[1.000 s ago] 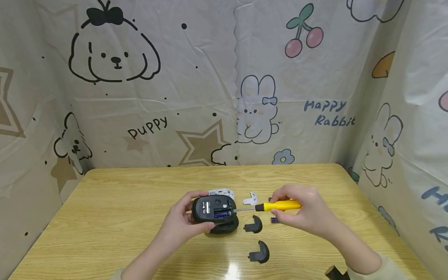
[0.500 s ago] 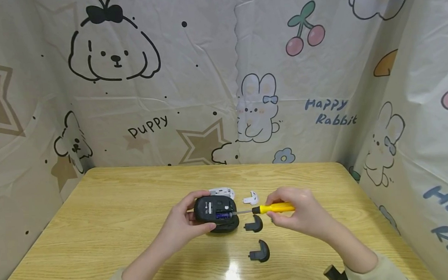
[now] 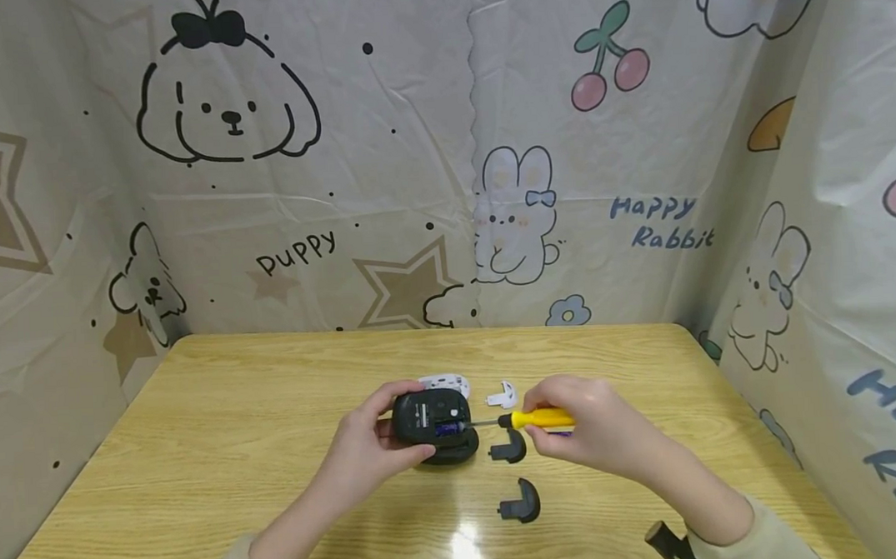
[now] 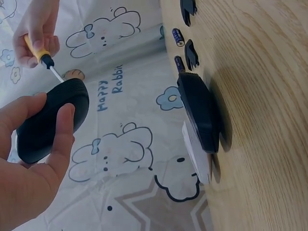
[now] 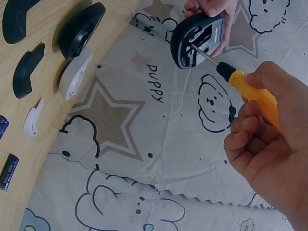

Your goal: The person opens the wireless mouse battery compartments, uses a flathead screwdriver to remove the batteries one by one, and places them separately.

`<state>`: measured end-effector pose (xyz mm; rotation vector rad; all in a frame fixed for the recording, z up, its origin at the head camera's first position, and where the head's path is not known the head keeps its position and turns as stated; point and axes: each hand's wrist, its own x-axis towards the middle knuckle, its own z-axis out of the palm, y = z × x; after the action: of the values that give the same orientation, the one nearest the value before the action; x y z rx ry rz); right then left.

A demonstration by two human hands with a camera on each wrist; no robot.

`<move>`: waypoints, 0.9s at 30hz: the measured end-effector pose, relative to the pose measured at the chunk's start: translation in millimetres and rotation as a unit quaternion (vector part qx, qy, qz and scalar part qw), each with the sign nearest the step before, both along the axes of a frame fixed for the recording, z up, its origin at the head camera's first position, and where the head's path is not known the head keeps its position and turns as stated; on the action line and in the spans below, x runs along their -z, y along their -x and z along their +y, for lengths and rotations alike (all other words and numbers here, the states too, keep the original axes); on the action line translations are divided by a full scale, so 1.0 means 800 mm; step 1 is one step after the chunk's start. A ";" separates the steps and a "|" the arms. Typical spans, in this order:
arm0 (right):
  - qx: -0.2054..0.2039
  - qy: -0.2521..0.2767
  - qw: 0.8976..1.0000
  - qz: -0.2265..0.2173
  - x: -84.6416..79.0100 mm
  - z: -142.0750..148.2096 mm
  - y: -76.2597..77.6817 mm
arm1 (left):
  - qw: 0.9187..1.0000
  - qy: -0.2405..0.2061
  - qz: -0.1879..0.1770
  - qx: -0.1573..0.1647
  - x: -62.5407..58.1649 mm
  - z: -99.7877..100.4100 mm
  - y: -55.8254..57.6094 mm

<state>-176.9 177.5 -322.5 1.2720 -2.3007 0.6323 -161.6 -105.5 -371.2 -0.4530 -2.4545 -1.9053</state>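
My left hand (image 3: 376,441) holds a black computer mouse (image 3: 418,412) above the table, its underside facing up toward the head camera. A blue battery (image 3: 449,429) sits in the uncovered compartment. From the right, my right hand (image 3: 600,423) grips a screwdriver (image 3: 547,418) by its yellow handle. The metal shaft (image 5: 204,54) reaches into the compartment end of the mouse; exactly what its tip touches is too small to tell. In the left wrist view, fingers and thumb clasp the sides of the mouse (image 4: 45,125).
Under the held mouse lies another black mouse (image 4: 199,115), beside a white mouse (image 5: 77,74). Two black covers (image 3: 510,448) and a white cover (image 3: 504,395) lie to the right. Two loose blue batteries (image 5: 8,172) rest near them. A printed curtain (image 3: 382,149) surrounds the table.
My right hand has shifted left with the screwdriver, and its handle tilts slightly differently. The held mouse has moved a little to the right.
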 end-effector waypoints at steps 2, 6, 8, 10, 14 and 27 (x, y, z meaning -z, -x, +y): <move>0.000 -0.011 1.000 0.015 -0.002 -0.002 -0.001 | 1.000 0.013 0.015 -0.004 0.001 0.001 0.000; -0.007 -0.028 0.998 0.047 -0.005 -0.008 -0.002 | 0.998 0.043 0.053 -0.014 0.002 0.005 -0.001; -0.015 -0.032 0.997 0.063 -0.007 -0.010 -0.002 | 0.996 0.052 0.071 -0.020 0.002 0.007 -0.001; -0.021 -0.035 0.996 0.074 -0.008 -0.012 -0.002 | 0.995 0.055 0.085 -0.025 0.002 0.008 -0.002; -0.031 -0.035 0.995 0.083 -0.009 -0.011 0.000 | 0.996 0.029 0.086 -0.021 0.002 0.005 -0.001; -0.063 0.103 0.990 -0.076 0.018 0.019 0.032 | 0.990 -0.130 -0.026 0.047 0.011 -0.019 0.006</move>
<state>-202.5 192.5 -337.3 1.3163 -2.2162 1.0143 -166.6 -120.4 -379.7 -0.5248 -2.2044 -2.2616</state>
